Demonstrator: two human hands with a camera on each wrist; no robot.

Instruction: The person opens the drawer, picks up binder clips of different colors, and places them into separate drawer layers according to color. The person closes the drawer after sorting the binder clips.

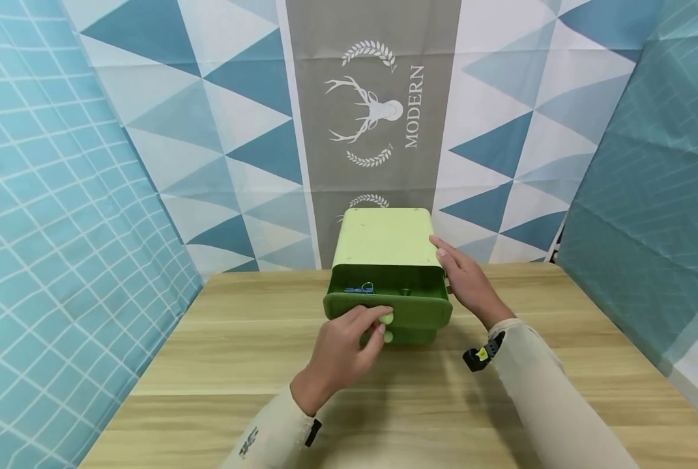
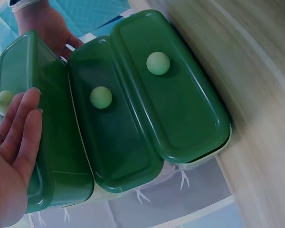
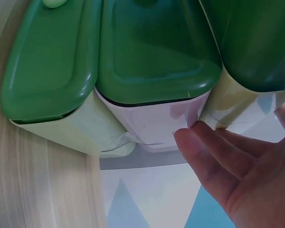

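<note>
A small drawer cabinet with a pale green top (image 1: 386, 236) and dark green drawers stands on the table. Its top drawer (image 1: 419, 311) is pulled partway out, showing a blue item (image 1: 357, 290) and some small wire-like pieces inside, too small to identify. My left hand (image 1: 339, 345) pinches that drawer's round light green knob (image 2: 4, 100). Two lower drawers, each with a knob (image 2: 101, 97), appear pushed in in the left wrist view. Against the cabinet's right side rests my right hand (image 1: 468, 280), its fingers (image 3: 213, 152) fairly straight and touching the side wall.
The cabinet sits near the far edge of a wooden table (image 1: 255, 352). Behind it hangs a patterned cloth (image 1: 378, 111) with a deer print. Blue tile-patterned cloth (image 1: 61, 195) lines the left side, and a teal sheet (image 1: 648, 195) hangs at the right.
</note>
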